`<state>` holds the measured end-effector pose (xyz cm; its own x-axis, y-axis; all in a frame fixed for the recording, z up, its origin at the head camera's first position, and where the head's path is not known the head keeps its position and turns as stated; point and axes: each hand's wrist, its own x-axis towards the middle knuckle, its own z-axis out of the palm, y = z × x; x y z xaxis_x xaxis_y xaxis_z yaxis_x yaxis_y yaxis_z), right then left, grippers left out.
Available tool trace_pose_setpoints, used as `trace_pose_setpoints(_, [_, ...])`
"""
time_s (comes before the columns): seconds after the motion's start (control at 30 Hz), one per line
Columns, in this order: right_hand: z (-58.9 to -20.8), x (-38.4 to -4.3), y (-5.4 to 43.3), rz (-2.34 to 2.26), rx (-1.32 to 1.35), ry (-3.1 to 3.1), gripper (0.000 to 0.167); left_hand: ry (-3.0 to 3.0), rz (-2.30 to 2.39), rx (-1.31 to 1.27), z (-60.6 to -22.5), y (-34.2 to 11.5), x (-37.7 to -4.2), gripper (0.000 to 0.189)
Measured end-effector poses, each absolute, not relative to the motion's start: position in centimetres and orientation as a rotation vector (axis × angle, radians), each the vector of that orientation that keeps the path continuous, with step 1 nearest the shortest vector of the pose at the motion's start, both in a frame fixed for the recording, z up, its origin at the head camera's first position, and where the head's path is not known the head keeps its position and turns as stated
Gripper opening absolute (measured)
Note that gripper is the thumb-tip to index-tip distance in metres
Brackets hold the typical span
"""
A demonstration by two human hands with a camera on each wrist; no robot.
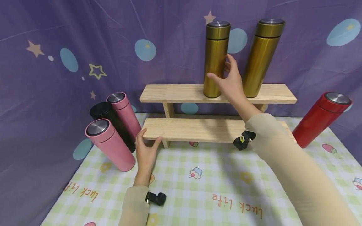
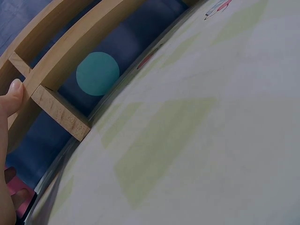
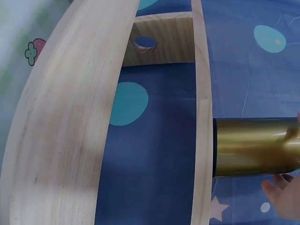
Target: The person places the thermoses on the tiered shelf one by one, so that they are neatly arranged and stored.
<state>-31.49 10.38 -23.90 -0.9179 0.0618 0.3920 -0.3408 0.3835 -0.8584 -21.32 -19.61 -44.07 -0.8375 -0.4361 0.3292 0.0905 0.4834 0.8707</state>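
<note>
Right hand (image 1: 231,82): gripping, thumb and fingers at opposite sides of a gold bottle (image 1: 213,59), which is upright within the grip, its base at the upper board of a wooden stand (image 1: 181,128).
Second gold bottle (image 1: 260,62): just right of that grip, on the same board.
Red bottle (image 1: 318,121): lower, well right of it.
Left hand (image 1: 145,157): below and left of the right, pinching the stand's lower front corner.
Front pink bottle (image 1: 115,147), black bottle (image 1: 120,128), rear pink bottle (image 1: 126,113): clustered left of the left hand.
Checked tablecloth (image 1: 181,194): beneath both grips.
</note>
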Motion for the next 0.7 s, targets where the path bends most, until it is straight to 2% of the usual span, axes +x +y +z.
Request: trace_pose_setpoints(0.7, [-25.7,-27.0,11.9,1.708,0.396,-2.182,0.076,-2.210,-1.342,0.286,-44.0,-19.5,-21.3,0.074])
